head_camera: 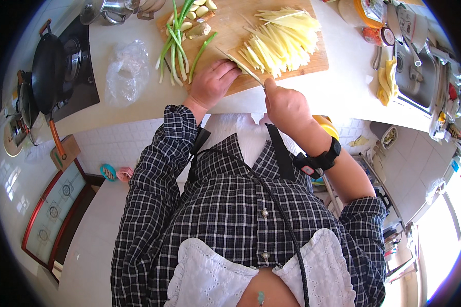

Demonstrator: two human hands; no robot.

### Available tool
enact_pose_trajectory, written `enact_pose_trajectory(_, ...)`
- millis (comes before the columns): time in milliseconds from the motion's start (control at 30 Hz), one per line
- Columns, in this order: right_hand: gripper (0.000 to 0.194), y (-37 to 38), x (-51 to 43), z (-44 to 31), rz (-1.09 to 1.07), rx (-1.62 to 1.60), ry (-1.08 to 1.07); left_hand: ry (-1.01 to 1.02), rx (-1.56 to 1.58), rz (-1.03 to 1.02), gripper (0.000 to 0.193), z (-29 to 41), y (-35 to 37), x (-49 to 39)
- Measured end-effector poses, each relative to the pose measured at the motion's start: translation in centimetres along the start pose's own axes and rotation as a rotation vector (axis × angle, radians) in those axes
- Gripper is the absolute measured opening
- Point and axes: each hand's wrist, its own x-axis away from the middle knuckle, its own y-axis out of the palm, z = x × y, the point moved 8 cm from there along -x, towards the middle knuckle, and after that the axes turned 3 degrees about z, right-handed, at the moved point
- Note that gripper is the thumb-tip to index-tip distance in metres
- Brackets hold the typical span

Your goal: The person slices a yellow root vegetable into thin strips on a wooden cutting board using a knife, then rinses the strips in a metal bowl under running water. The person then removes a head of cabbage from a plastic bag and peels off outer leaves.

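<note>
My right hand (288, 101) grips a kitchen knife (246, 67) near the front edge of a wooden cutting board (230, 30). Its blade is seen nearly edge-on, slanting to the far left. Curled fingers of my left hand (215, 80) rest on the board close against the blade's left side; whatever lies beneath them is hidden. Right of the blade spreads a heap of pale yellow strips (284, 42), which look like cut potato. On the board's left lie scallions (176, 46), a piece of ginger root (198, 30) and several peeled garlic cloves (191, 15). A single scallion piece (201, 53) lies apart, beside my left hand.
A crumpled clear plastic bag (126, 73) lies left of the board. Farther left, a black wok (48, 73) stands by the cooktop (77, 65). On the right are a lidded jar (378, 36), a yellow cloth (387, 82) and a steel sink (417, 76).
</note>
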Motion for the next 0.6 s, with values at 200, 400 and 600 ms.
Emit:
enact_pose_trajectory(200,0.013,0.8,-0.9,0.2,0.047,-0.072,0.013,-0.016,-0.013,-0.019,0.023,-0.1,0.0,0.1)
enact_pose_trajectory(400,0.015,-0.3,0.1,-0.1,0.056,-0.121,0.022,-0.023,-0.003,0.003,0.022,-0.1,-0.1,0.5)
enact_pose_trajectory(600,0.015,0.4,-0.2,-0.4,0.029,-0.047,-0.007,0.0,-0.054,-0.005,0.024,-0.1,-0.2,0.3)
